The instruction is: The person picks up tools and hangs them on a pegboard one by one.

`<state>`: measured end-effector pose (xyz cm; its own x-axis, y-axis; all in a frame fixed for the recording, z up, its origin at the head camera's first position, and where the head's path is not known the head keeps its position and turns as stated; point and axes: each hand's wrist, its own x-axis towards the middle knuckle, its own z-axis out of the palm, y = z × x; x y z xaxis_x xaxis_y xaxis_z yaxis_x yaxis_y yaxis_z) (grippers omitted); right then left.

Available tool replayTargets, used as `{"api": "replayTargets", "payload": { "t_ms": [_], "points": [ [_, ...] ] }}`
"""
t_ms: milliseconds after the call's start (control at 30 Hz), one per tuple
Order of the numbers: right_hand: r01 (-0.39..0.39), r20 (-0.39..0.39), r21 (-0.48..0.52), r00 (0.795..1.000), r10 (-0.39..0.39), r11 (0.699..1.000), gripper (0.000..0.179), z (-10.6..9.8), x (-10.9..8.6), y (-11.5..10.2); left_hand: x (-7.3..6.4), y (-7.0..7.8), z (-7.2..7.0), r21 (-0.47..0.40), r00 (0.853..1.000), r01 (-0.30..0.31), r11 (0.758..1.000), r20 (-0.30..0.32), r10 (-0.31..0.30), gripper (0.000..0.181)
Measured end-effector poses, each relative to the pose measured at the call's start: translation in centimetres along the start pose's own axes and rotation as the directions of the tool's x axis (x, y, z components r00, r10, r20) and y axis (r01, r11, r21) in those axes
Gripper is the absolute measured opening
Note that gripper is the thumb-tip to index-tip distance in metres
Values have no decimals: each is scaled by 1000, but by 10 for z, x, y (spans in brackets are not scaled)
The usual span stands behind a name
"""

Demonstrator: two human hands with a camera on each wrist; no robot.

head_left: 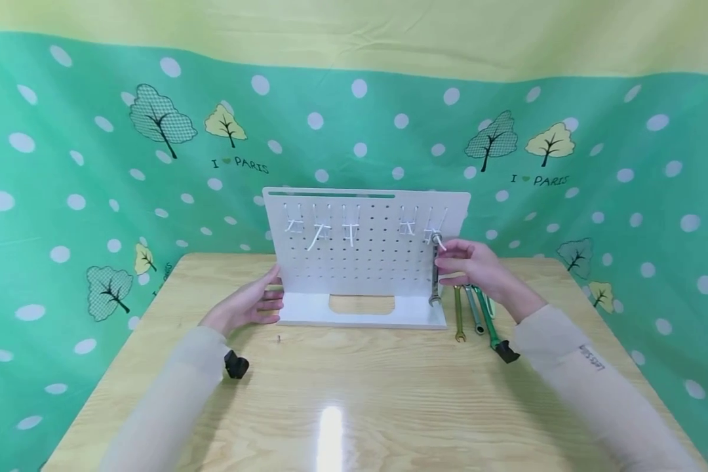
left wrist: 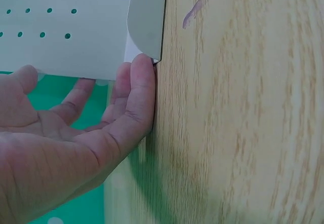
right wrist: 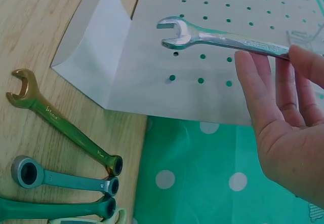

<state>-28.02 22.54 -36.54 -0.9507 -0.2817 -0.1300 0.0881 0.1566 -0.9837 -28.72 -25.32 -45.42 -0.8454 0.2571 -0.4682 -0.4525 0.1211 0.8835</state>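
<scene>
A white pegboard (head_left: 354, 262) stands upright on its base, with several white hooks (head_left: 351, 226) along its upper part. My left hand (head_left: 250, 301) touches the board's left side edge near the base, fingers loosely bent in the left wrist view. With thumb and fingertips, my right hand (head_left: 472, 265) pinches a silver open-ended wrench (right wrist: 223, 37) by its shank. The wrench hangs vertically in front of the board's right side, its upper end at the rightmost hook (head_left: 433, 229). The open jaw is at the bottom, and in the right wrist view the hand covers the other end.
Right of the board, a gold wrench (right wrist: 66, 122), a grey-blue wrench (right wrist: 71, 178) and a green wrench (right wrist: 55, 209) lie side by side on the wooden table (head_left: 354, 380). A pale green handle (right wrist: 119, 216) shows beside them. A green dotted cloth (head_left: 360, 124) hangs behind.
</scene>
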Motion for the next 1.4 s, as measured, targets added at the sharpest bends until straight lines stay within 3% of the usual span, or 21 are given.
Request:
{"api": "replayTargets", "payload": {
  "t_ms": [233,467,767,1400],
  "points": [
    [3,-18,-34,1000,-4,999,41,-5,4,3,8,1,5,3,1000,-9,1000,-3,9,89],
    [14,-62,-53,998,-17,998,39,5,10,7,0,-3,0,15,1000,-12,1000,-22,12,90],
    [-1,-112,-49,994,-5,999,41,6,13,6,0,-2,1,14,1000,-4,1000,-23,4,89],
    [49,-51,-64,997,-53,997,46,0,7,5,0,-1,2,18,999,-2,1000,-35,3,89]
  ]
}}
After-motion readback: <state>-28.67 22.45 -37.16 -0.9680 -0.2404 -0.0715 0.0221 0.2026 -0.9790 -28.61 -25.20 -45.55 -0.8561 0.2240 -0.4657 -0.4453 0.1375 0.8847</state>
